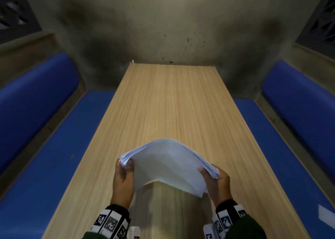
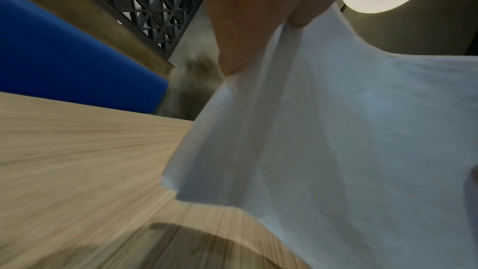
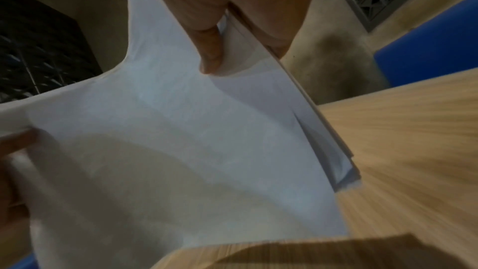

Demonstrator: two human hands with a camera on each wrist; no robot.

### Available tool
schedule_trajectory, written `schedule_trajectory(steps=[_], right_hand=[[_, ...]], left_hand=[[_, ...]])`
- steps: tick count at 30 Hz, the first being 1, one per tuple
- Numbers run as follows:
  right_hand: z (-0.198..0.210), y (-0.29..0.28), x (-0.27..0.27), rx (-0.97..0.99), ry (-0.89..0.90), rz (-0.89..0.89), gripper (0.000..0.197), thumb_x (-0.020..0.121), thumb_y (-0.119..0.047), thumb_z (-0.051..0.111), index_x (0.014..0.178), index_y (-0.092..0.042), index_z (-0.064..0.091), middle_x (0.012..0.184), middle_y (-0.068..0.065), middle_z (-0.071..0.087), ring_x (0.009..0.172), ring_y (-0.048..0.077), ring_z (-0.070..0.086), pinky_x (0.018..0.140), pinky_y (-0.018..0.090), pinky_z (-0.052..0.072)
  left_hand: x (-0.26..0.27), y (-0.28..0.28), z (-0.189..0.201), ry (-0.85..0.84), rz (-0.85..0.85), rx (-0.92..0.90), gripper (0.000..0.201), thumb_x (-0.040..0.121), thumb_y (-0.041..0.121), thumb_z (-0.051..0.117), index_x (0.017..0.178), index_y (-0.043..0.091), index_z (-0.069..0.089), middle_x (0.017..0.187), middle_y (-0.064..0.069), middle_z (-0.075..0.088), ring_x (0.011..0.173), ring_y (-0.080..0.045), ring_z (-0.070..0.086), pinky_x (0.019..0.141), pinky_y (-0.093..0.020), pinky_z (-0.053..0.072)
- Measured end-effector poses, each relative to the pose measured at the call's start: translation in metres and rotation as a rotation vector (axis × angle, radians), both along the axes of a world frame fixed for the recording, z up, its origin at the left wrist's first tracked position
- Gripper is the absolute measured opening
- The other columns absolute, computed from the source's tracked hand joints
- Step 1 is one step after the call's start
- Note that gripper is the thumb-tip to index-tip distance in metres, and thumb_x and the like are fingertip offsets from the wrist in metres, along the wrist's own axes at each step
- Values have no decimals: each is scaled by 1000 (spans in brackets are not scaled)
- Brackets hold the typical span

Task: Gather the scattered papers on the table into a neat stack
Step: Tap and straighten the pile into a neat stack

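A bundle of white papers (image 1: 166, 162) is held up above the near part of the wooden table (image 1: 168, 102), bowed upward in the middle. My left hand (image 1: 124, 173) grips its left edge and my right hand (image 1: 214, 177) grips its right edge, thumbs on top. In the left wrist view the fingers (image 2: 258, 17) pinch the sheets (image 2: 336, 130) from above. In the right wrist view my thumb (image 3: 209, 48) presses on the papers (image 3: 168, 140), whose layered edges (image 3: 331, 140) fan slightly at the right.
Blue padded benches (image 1: 45, 148) (image 1: 290, 148) run along both long sides of the table. A stained concrete wall (image 1: 163, 30) closes the far end. A white sheet-like patch (image 1: 326, 218) lies on the right bench near the frame's edge.
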State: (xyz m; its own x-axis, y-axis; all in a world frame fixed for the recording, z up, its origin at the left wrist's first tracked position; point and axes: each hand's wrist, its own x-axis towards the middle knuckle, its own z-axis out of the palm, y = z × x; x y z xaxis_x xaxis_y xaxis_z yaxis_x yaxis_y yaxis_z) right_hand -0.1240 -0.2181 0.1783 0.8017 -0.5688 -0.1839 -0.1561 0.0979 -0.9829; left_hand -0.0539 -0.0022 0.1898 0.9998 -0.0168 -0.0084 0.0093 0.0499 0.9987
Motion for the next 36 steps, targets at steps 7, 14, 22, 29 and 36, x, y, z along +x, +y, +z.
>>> schedule_trajectory(steps=[7, 14, 22, 29, 36], right_hand=[[-6, -11, -1, 77, 80, 99, 13, 84, -3, 60, 73, -9, 57, 72, 17, 61, 60, 21, 63, 47, 25, 53], [23, -26, 10, -222, -10, 163, 17, 80, -4, 67, 73, -20, 70, 67, -4, 72, 72, 17, 66, 62, 21, 54], [95, -5, 27, -853, -293, 395, 21, 71, -14, 54, 73, -16, 74, 67, 1, 74, 67, 10, 65, 57, 24, 49], [73, -39, 12, -763, 183, 13, 83, 67, -36, 77, 137, -27, 35, 143, -3, 39, 132, 18, 36, 111, 46, 27], [65, -27, 4, -16, -67, 311, 27, 76, -5, 71, 101, -15, 66, 95, 7, 75, 92, 22, 70, 76, 32, 60]], left_hand=[[12, 9, -24, 34, -1, 114, 24, 85, 6, 60, 93, 27, 55, 95, 3, 61, 100, -27, 59, 71, -23, 45], [27, 23, 20, -313, 85, 659, 60, 73, 22, 75, 126, 26, 47, 133, -4, 47, 125, -20, 40, 105, -37, 31], [17, -39, 65, -505, -336, 456, 21, 76, 32, 57, 96, 32, 64, 89, 13, 70, 91, 2, 60, 87, -19, 46], [29, -15, 48, -130, -153, 174, 12, 85, 16, 62, 80, 26, 66, 73, 16, 72, 68, 0, 63, 66, -19, 49], [21, -4, 42, 22, -244, 69, 20, 86, 24, 60, 101, 12, 65, 93, -8, 74, 83, -18, 70, 71, -27, 56]])
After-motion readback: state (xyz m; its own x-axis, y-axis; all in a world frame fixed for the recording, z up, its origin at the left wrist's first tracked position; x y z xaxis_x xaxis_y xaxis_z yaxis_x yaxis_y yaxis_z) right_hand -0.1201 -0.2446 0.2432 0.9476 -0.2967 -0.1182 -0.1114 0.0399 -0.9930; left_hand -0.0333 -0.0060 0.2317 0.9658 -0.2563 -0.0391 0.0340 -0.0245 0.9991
